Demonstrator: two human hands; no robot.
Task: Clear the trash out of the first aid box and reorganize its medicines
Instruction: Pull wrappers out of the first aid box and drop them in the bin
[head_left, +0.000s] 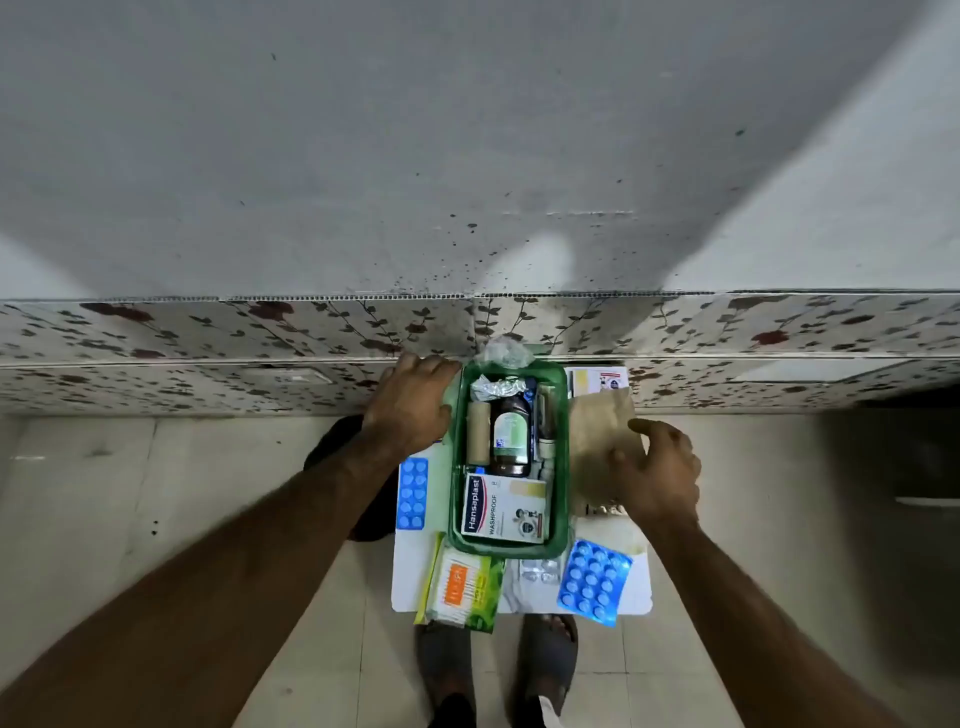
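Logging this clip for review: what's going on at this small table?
A person stands over a small white table sorting a green first aid box. The left hand steadies the box's left rim; the right hand rests on a brown paper bag beside it. A plaster box, brown bottle and bandage roll sit inside; blue pill strips and cotton swabs lie outside.

A home: floral wall tiles (208, 332), tiled floor (104, 493), sandalled feet (548, 660)

The box (560, 467) is glossy translucent green plastic, the bag (602, 447) beside it matt brown paper, the blister packs (595, 582) shiny blue plastic, the bottle (511, 439) dark glossy glass or plastic.
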